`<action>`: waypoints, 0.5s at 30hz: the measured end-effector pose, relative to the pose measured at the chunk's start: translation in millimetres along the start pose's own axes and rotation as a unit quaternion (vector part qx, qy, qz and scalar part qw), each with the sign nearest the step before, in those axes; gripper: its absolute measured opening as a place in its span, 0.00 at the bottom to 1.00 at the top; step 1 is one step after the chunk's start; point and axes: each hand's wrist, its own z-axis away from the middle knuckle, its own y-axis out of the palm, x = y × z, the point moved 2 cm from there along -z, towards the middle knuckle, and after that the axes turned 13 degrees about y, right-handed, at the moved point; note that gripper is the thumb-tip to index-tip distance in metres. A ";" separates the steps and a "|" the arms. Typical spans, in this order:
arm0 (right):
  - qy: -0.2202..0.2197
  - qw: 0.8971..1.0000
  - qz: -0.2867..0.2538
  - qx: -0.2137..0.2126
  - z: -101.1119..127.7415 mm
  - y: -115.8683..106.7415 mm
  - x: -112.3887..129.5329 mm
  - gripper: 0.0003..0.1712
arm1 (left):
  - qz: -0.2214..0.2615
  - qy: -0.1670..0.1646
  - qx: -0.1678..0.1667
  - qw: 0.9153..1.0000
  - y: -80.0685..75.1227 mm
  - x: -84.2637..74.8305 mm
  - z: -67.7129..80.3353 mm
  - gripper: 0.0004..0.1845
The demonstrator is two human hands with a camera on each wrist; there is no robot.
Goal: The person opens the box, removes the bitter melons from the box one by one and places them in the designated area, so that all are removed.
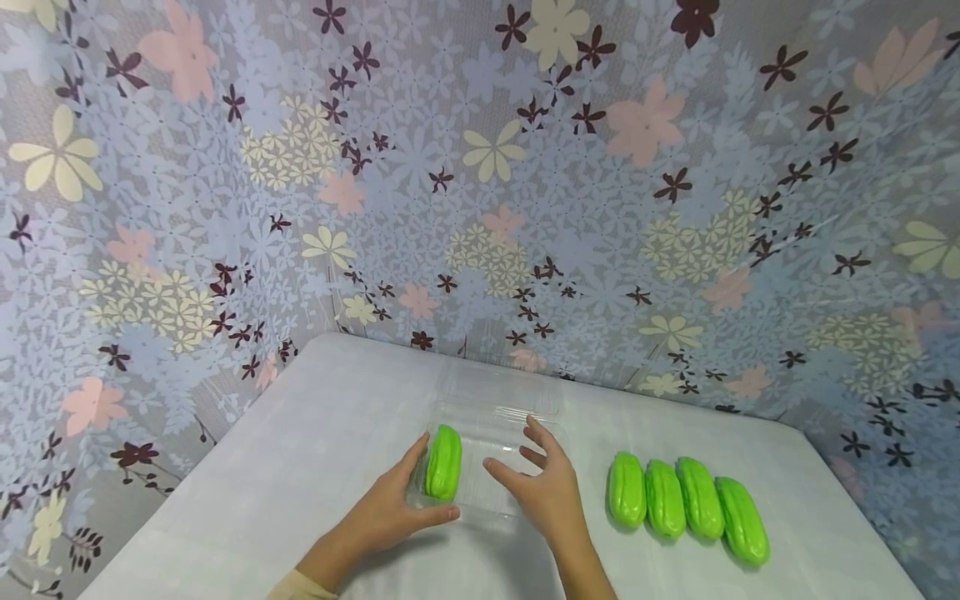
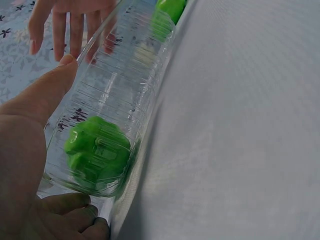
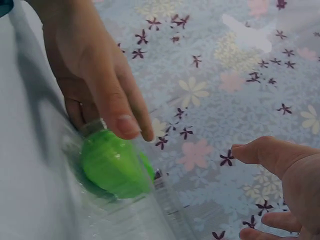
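Note:
A clear plastic container (image 1: pixel 491 510) stands on the table with its hinged lid (image 1: pixel 495 387) tipped back toward the wall. Lengthwise along its left side lies a glossy green, ridged, oblong vegetable (image 1: pixel 444 463), lobed at its end in the left wrist view. My left hand (image 1: pixel 386 508) holds the container's near left corner, thumb at the front rim (image 2: pixel 75 64) and fingers along the left wall. Over the container's right part, my right hand (image 1: pixel 546 483) is spread with its fingers apart and nothing between them.
To the right of the container, several more of the same green vegetables (image 1: pixel 703 498) lie side by side in a row. A white cloth covers the table (image 1: pixel 330 417). Flower-patterned fabric (image 1: pixel 480 208) rises behind and beside it.

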 end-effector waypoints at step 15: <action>0.003 0.999 0.020 0.030 -2.8 19.3 -12.5 0.54 | 0.000 0.014 0.000 1.000 1.9 -1.0 -0.7 0.62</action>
